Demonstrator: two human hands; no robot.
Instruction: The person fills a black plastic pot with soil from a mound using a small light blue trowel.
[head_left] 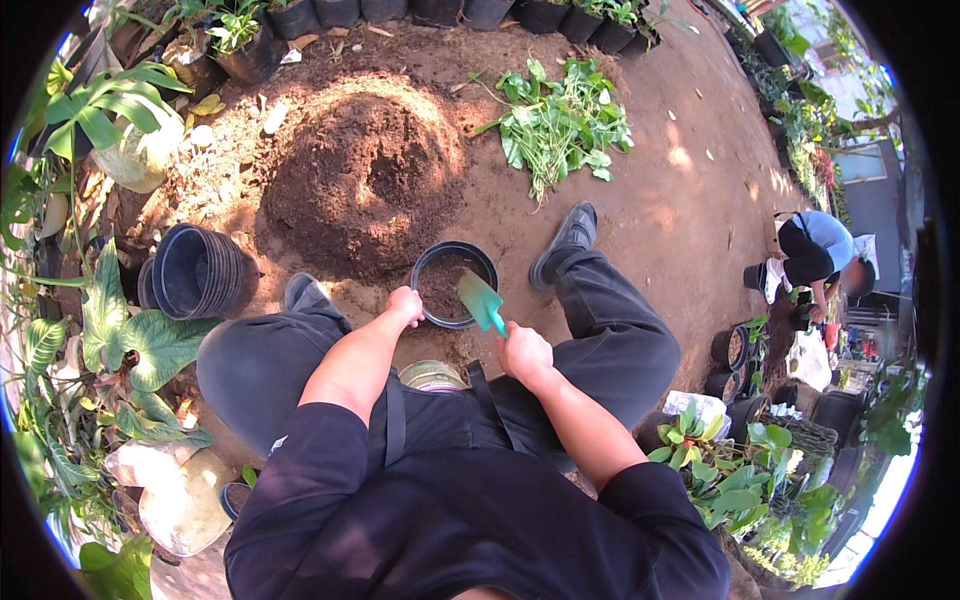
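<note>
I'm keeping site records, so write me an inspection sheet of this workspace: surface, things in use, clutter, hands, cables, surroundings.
Surface: brown earth ground, with sunlit patches.
Things in use: black pot with soil inside; green trowel, blade over the pot; soil mound beyond.
Clutter: stacked black pots at left; leafy green pile on the ground.
Hands: left hand at the pot's rim; right hand around the trowel's handle.
Cables: nothing seen.
Surroundings: potted plants along the edges; another person bending at far right.

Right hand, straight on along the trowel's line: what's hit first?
The green trowel in the right hand leads, so probably the soil inside the black pot, or its inner wall; the trowel's height is unclear.
</note>
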